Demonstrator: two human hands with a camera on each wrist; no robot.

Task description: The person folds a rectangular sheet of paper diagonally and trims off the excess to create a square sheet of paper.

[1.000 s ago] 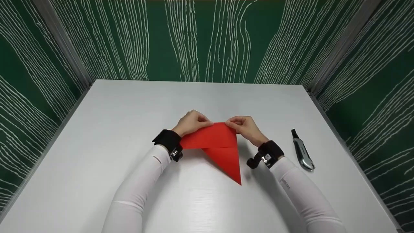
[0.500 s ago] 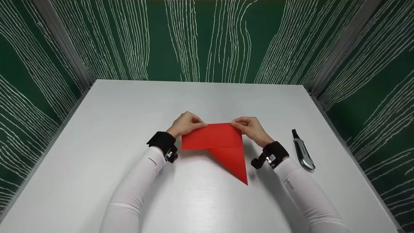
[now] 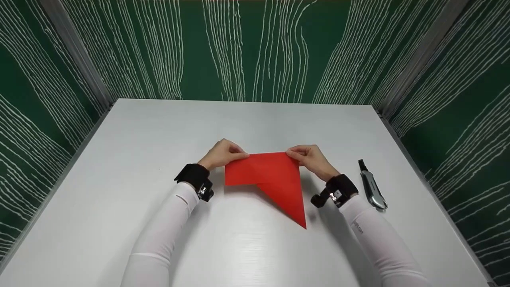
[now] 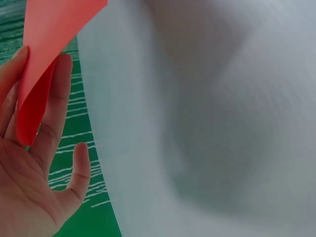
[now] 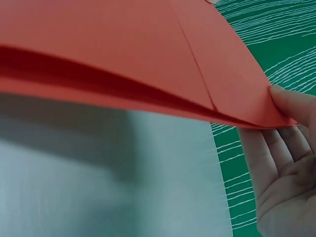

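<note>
A folded sheet of red paper (image 3: 275, 171) hangs between both hands above the table, its long point drooping toward the near right. At its upper left edge, my left hand (image 3: 223, 153) pinches the paper between thumb and fingers. My right hand (image 3: 312, 159) pinches the upper right corner the same way. In the left wrist view the paper (image 4: 42, 64) curls between the thumb and fingers of the left hand (image 4: 29, 182). Layers of the paper (image 5: 123, 49) part along the lower edge in the right wrist view, where the right hand (image 5: 286, 182) grips the corner.
A grey utility knife (image 3: 373, 185) lies on the white table (image 3: 159, 131), right of the right hand. Green walls (image 3: 330, 44) with white wavy lines stand behind and at both sides. Black straps with small cameras sit on both wrists.
Both hands have moved apart along the top edge, the left one leftward and the right one rightward. The paper has shifted right, and more of its left end shows.
</note>
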